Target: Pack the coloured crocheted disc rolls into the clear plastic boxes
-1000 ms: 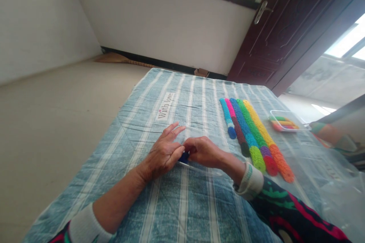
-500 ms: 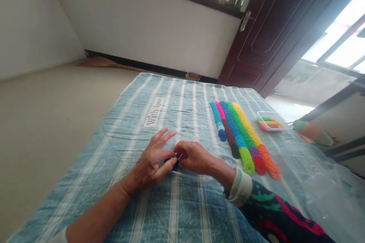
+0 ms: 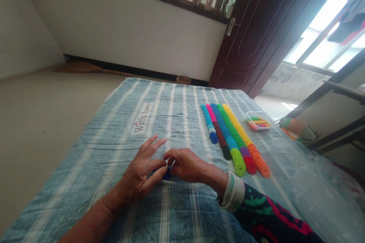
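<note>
Grip: left hand and right hand both pinch blue piece between them | atop striped cloth

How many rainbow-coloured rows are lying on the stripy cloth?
5, side by side right of the right hand: light-blue row, pink row, blue row, green row, yellow row. The clear tray beyond may hold more, too small to tell.

Flat surface covered by a blue-and-white striped cloth. Bears a "With love" label beyond the left hand. Carries a dark-blue piece pinched at the fingertips of both hands, five touching rows of crocheted discs just right of the right hand, a clear tray farther right, and crumpled clear plastic beyond.
</note>
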